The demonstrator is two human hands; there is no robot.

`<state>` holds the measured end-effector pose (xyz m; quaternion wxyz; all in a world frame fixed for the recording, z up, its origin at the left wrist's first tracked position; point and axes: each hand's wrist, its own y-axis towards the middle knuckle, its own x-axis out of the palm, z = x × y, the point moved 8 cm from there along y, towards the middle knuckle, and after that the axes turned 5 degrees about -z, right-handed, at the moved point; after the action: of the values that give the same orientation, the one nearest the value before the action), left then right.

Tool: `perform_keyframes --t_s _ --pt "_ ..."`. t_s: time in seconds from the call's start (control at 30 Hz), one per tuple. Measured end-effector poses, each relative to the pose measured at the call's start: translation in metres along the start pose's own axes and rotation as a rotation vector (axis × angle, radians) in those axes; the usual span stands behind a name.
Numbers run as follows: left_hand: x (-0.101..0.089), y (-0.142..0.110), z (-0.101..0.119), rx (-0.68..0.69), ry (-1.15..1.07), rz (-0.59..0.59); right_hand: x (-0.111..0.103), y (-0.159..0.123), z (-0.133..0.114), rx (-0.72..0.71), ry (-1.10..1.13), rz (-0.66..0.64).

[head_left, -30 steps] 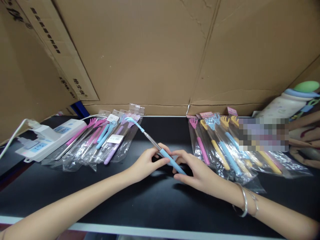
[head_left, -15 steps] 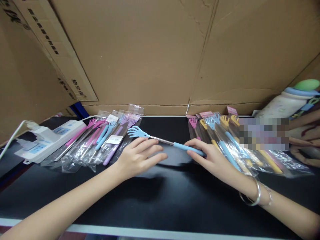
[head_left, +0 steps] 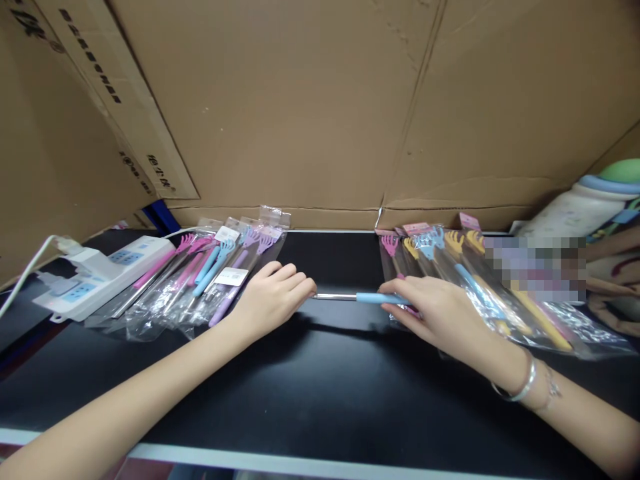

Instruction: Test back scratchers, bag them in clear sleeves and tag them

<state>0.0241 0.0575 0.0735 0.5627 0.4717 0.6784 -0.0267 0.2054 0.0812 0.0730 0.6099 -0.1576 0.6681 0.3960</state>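
Note:
A blue back scratcher (head_left: pixel 367 298) with a metal rod is held level above the black table, between my two hands. My left hand (head_left: pixel 273 297) is wrapped round its head end, so the claw is hidden in the fist. Round the blue handle's far end close the fingers of my right hand (head_left: pixel 433 310), a bangle on that wrist. Left of my left hand lie bagged back scratchers (head_left: pixel 213 270) in pink, blue and purple. Beside and behind my right hand are more bagged back scratchers (head_left: pixel 483 290) in pink, yellow and blue.
A white power strip (head_left: pixel 107 273) with plugs and a cable sits at the left. Cardboard (head_left: pixel 290 113) walls the back and left side. At the right edge stand a white bottle (head_left: pixel 575 210) and another person's hand (head_left: pixel 617 287). The black table (head_left: pixel 320 407) has a pale front edge.
My left hand moved from the handle to the claw end and closed over it. The back scratcher turned from slanted to level, and my right hand shifted right along with the handle.

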Motion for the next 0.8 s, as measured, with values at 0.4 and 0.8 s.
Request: perform_keyframes --t_s 0.4,0.8 --pt "0.007 -0.005 0.037 -0.042 -0.115 -0.133 0.01 -0.007 -0.051 -0.184 -0.268 -0.008" --pt "-0.024 0.001 -0.038 -0.043 0.323 0.035 -0.048 0.003 0.017 -0.136 -0.613 0.198"
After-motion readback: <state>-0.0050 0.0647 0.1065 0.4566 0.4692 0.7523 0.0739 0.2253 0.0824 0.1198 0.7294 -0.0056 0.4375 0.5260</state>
